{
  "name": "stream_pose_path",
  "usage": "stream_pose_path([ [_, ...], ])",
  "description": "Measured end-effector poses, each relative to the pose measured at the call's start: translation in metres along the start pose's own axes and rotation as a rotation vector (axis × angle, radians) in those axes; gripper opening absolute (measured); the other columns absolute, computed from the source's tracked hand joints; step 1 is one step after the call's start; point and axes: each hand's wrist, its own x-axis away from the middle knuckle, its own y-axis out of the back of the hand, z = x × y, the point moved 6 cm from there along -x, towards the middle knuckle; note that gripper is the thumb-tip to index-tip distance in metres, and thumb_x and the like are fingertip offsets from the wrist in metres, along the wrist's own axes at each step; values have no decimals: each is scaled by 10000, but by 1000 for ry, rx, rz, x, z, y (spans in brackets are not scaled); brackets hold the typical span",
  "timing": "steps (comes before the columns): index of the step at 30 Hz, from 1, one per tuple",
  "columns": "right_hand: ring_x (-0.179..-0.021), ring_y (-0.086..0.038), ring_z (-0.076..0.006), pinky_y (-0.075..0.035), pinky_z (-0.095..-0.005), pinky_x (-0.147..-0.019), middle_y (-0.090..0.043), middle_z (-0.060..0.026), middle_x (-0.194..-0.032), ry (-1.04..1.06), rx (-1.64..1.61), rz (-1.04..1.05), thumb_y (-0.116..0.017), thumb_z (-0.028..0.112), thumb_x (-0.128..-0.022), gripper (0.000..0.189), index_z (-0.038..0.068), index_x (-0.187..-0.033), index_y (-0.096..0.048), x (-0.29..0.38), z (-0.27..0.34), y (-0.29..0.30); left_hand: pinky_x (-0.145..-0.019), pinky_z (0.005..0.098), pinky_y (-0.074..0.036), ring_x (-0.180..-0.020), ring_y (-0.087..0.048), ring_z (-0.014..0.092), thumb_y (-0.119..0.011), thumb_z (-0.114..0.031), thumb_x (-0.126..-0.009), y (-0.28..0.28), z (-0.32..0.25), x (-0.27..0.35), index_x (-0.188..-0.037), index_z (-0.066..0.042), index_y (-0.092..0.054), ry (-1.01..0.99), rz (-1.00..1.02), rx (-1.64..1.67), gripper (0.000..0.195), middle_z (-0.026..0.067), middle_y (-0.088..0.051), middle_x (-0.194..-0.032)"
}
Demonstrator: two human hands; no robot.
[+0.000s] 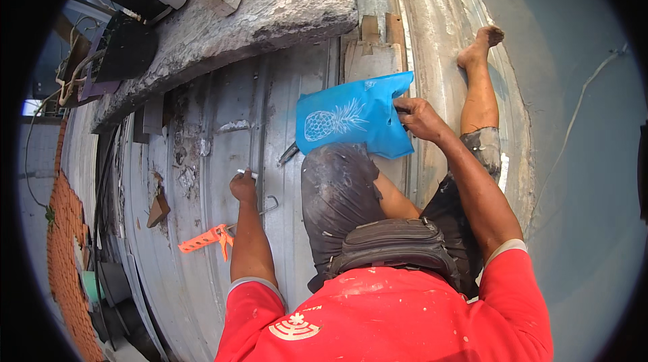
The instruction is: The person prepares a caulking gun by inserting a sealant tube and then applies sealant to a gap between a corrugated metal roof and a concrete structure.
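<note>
My left hand (243, 189) holds a small white stick-like piece (248, 174), too small to identify, over the metal roof sheets. My right hand (421, 118) grips a blue fabric bag (349, 119) at its right end, the fingertips partly hidden by the bag. The bag is printed with a white pineapple and rests against my bent knee. By its lower left corner lies a dark tool, perhaps a utility knife (288, 153). Next to my left forearm an orange caulking gun (206, 240) rests on the roof, its bent metal rod pointing toward the knee.
A rough concrete slab (263, 13) crosses above the ribbed metal roof (228, 144). Wood pieces (372, 61) lie beyond the bag. A broken brown fragment (158, 208) sits at left. Orange roof tiles (68, 230) appear lower down, and a grey-blue wall (582, 159) borders the right.
</note>
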Motion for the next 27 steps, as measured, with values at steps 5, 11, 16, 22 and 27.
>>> stream_pose_path([
  [5, -929, -763, -179, -634, -364, -818, -809, -142, -1153, 165, 5, -102, -736, 242, -1055, 372, 2, -1339, -755, -11, 3, -25, -705, 425, -555, -728, -735, 250, -744, -406, -1006, 29, 27, 3, -999, -13, -799, 601, -13, 32, 397, 100, -755, -779],
  [11, -1129, -666, -493, -564, -560, -1013, -641, -323, -1276, 399, 415, -222, -635, 311, -1083, 495, -29, -1439, -591, 8, 46, -87, -961, 446, -533, -1193, -650, 273, -810, -316, -991, 6, -242, 60, -1106, 16, -776, -215, 10, 4, 353, 160, -708, -1244],
  [16, -1160, -657, -499, -552, -550, -1020, -588, -359, -1422, 336, 502, -174, -704, 252, -1024, 590, -83, -1474, -524, 14, 59, -137, -1036, 373, -521, -1241, -649, 263, -775, -183, -1000, -79, -425, 151, -1336, -159, -799, -800, 635, 95, 338, 199, -667, -1352],
  [22, -931, -771, -450, -596, -540, -856, -769, -259, -962, -20, 249, -233, -772, 190, -950, 389, -29, -1247, -649, 10, 13, -90, -957, 391, -572, -1072, -720, 236, -832, -188, -960, -140, -439, 140, -1580, -47, -572, -290, 774, -30, 687, 199, -747, -1245],
  [27, -1037, -775, -434, -594, -510, -912, -779, -268, -1075, -67, 90, -288, -750, 198, -971, 361, -20, -1245, -664, 9, -1, -86, -899, 328, -594, -1012, -741, 189, -825, -181, -991, -152, -422, 161, -1558, 107, -517, -238, 872, 221, 707, 176, -792, -1130],
])
